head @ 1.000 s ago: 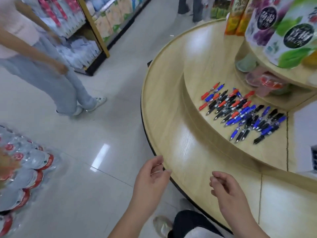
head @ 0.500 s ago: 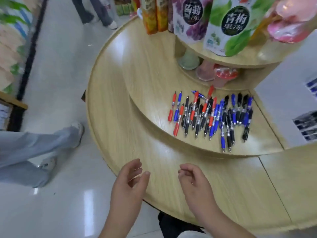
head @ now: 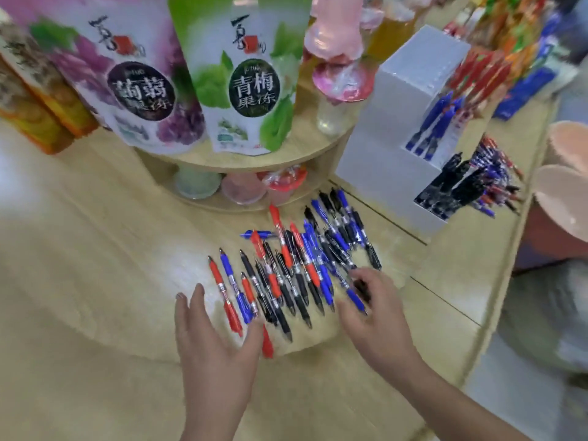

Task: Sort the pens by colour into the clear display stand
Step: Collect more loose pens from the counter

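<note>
Lying in a loose heap at the middle of the frame, the pens [head: 296, 265], red, blue and black, rest on the raised round tier of the wooden bench [head: 95, 249], most of them pointing toward the lower edge of the frame. The left hand [head: 213, 338] sits at the lower left of the heap with its fingers spread flat and open, palm down; its thumb side touches or overlaps the near ends of a red pen [head: 226, 296] and a blue pen [head: 234, 286], and it grips nothing. The right hand [head: 372, 316] comes in from the lower right with its fingers curled over the right end of the heap, resting on a blue pen [head: 353, 292] there. Motion blur hides whether it has actually closed on that pen, so I cannot tell.

The display stand [head: 410, 132] is at the upper right of the frame, well apart from both hands. It reads as pale and stepped, with blue pens [head: 429, 128] upright in a middle step, dark pens [head: 451, 186] in the lowest step and red pens [head: 474, 78] at the top. More pens lie scattered just right of it. Above the heap, in the upper left and centre, a purple snack pouch [head: 140, 87] and a green snack pouch [head: 251, 81] stand on a higher wooden shelf [head: 241, 159], with jelly cups [head: 241, 189] tucked beneath it.
</note>
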Demonstrator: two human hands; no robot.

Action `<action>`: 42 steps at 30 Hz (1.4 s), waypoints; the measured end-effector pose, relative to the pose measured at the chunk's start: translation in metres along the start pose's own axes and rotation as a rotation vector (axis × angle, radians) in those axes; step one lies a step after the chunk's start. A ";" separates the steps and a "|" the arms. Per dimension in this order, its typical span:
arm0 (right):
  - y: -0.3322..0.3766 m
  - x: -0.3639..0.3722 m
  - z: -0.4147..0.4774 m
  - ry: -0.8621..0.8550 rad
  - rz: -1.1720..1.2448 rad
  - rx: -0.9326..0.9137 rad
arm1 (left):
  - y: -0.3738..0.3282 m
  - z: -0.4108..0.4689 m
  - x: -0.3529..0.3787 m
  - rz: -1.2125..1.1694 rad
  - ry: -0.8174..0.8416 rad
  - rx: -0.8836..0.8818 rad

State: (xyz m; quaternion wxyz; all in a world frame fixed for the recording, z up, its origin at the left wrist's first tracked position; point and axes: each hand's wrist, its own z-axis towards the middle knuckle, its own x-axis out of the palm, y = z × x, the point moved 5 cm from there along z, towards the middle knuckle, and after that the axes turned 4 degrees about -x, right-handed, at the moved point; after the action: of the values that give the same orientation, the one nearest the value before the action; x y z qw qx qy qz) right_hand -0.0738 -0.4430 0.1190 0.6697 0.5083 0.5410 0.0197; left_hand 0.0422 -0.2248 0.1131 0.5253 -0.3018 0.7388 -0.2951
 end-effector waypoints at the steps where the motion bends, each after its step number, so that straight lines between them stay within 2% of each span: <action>1: 0.000 -0.002 0.018 -0.020 -0.090 -0.034 | 0.002 0.009 0.008 0.052 0.012 0.010; 5: -0.017 -0.005 0.092 -0.003 -0.424 -0.034 | 0.008 0.026 0.046 0.277 0.002 0.098; 8: -0.035 0.008 0.138 0.069 -0.540 -0.002 | 0.005 0.030 0.075 0.488 0.047 0.185; 11: -0.035 0.027 0.150 0.049 -0.609 -0.047 | 0.003 0.042 0.089 0.554 0.027 0.241; 16: -0.003 0.063 0.118 0.037 -0.359 -0.073 | -0.008 0.075 0.091 0.547 0.001 0.332; 22: 0.029 0.100 0.089 -0.024 -0.214 -0.137 | -0.005 0.091 0.075 0.514 0.037 0.491; 25: 0.043 0.115 0.074 -0.040 -0.161 -0.163 | 0.001 0.088 0.065 0.407 0.088 0.562; 28: 0.056 0.130 0.061 0.004 -0.087 -0.184 | 0.000 0.087 0.056 0.125 0.110 0.539; 30: 0.063 0.139 0.054 0.057 -0.027 -0.197 | -0.005 0.085 0.051 -0.116 0.140 0.459; 35: 0.078 0.144 0.051 0.111 0.144 -0.137 | -0.009 0.081 0.045 -0.500 0.151 0.215; 39: 0.090 0.145 0.050 0.099 0.219 -0.114 | -0.015 0.081 0.040 -0.715 0.126 -0.050; 42: 0.098 0.143 0.049 0.072 0.261 -0.125 | -0.016 0.082 0.039 -0.749 0.178 -0.123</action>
State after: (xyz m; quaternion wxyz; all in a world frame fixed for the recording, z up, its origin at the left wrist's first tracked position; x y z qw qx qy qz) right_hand 0.0732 -0.3451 0.0818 0.6719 0.5307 0.4916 0.1586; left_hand 0.1124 -0.2739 0.0792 0.2961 -0.5548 0.6366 -0.4464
